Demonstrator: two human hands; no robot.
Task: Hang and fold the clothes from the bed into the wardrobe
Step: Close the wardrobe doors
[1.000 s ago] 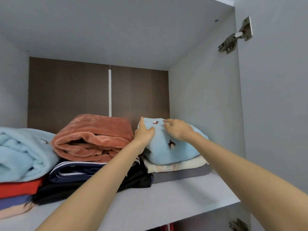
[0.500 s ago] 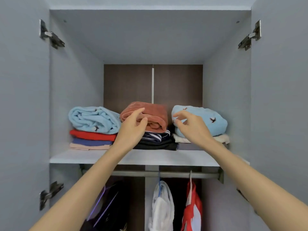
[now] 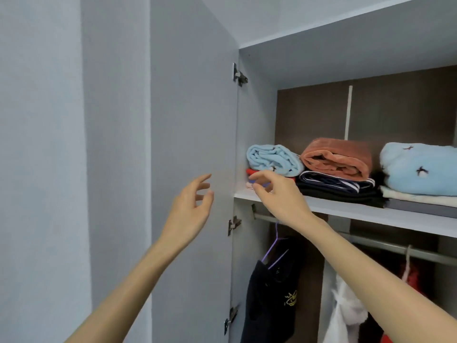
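Both hands are empty. The fingers (image 3: 203,186) of the left hand (image 3: 189,211) are loosely curled and released, and are held close to the inner face of the open left door (image 3: 193,120); contact with it cannot be determined. The right hand (image 3: 280,198) is likewise relaxed and grasps nothing, its fingertips placed in front of the layers beneath the light blue roll (image 3: 272,159). Beyond and to the right of these fingers, the folded clothes (image 3: 333,185) are stored on the shelf (image 3: 346,210) in three stacks, the other two topped by an orange fleece (image 3: 338,157) and a bird-print garment (image 3: 420,169). Below the fingers, a black garment (image 3: 269,298), a white garment (image 3: 343,315) and a red garment (image 3: 414,277) are hung on the rail (image 3: 385,246). The bed is not in view, so the items left cannot be stated. Shelf stowing is judged complete. The next move is judged to call for a grip on the door edge for closing, or a return to the bed.
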